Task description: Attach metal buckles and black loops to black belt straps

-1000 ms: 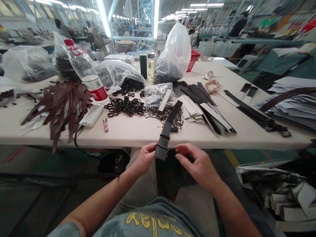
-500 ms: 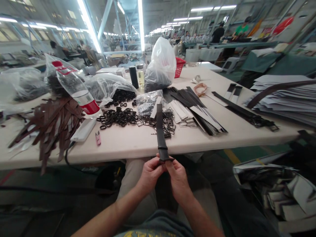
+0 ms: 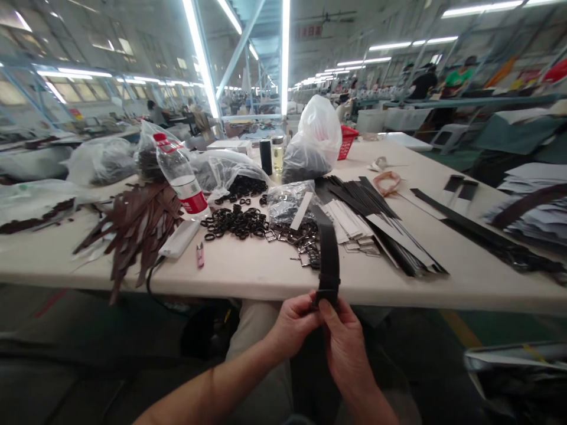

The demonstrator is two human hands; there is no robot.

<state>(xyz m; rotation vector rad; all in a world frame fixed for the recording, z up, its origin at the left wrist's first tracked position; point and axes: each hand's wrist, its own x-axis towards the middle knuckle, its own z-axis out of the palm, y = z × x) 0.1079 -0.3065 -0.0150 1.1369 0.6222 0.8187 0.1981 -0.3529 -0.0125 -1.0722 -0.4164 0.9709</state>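
Note:
A black belt strap (image 3: pixel 328 248) rises from my hands, its far part curving up over the table's front edge. A narrow loop crosses it just above my fingers. My left hand (image 3: pixel 296 324) pinches the near end from the left side. On the other side my right hand (image 3: pixel 348 336) grips the same end, thumb on top. The buckle at that end is mostly hidden by my fingers. Metal buckles (image 3: pixel 308 248) lie piled just behind the strap. Left of them is a heap of black belt loops (image 3: pixel 234 223).
Brown strips (image 3: pixel 137 227), a plastic bottle (image 3: pixel 183 180) and pink thread snips (image 3: pixel 199 255) lie on the left of the table (image 3: pixel 248 277). Black straps (image 3: pixel 390 227) and a finished-looking belt (image 3: pixel 487 242) are on the right. Plastic bags (image 3: pixel 312 141) and a red basket (image 3: pixel 348 141) stand behind.
The camera view has turned left, so the table contents appear shifted right. The strap now bends more toward its far end. Both hands keep holding its near end.

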